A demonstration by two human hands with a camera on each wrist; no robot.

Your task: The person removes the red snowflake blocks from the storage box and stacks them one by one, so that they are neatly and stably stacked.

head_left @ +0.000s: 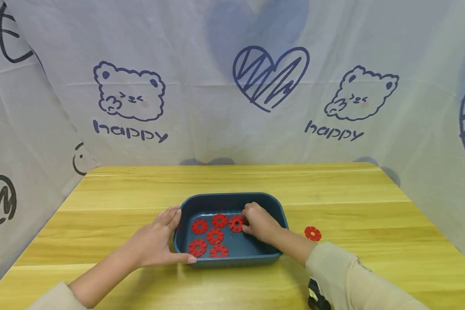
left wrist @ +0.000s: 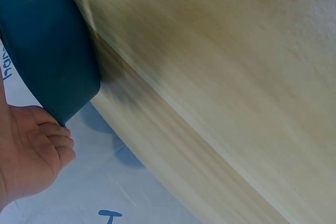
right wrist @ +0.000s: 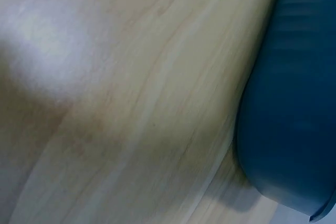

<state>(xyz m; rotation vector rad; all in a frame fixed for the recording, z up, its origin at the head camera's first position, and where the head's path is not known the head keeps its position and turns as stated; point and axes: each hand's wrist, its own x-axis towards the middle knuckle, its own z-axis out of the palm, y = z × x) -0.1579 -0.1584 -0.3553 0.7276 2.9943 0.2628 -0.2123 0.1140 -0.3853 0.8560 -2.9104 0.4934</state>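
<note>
left hand (head_left: 159, 243) braces, right hand (head_left: 260, 221) dips in

the left hand is clamped on the end of a blue tray (head_left: 252, 249), thumb along the near side, fingers at the end wall, probably to stop it sliding. the right hand works inside, fingers curled at the edge of a red disc (head_left: 232, 224); whether they pinch it, i cannot tell. five more discs (head_left: 209, 236) lie between the hands, kept in by the walls. a loose disc (head_left: 308, 233) rests on the desk (head_left: 139, 193), right of the right hand.
</note>
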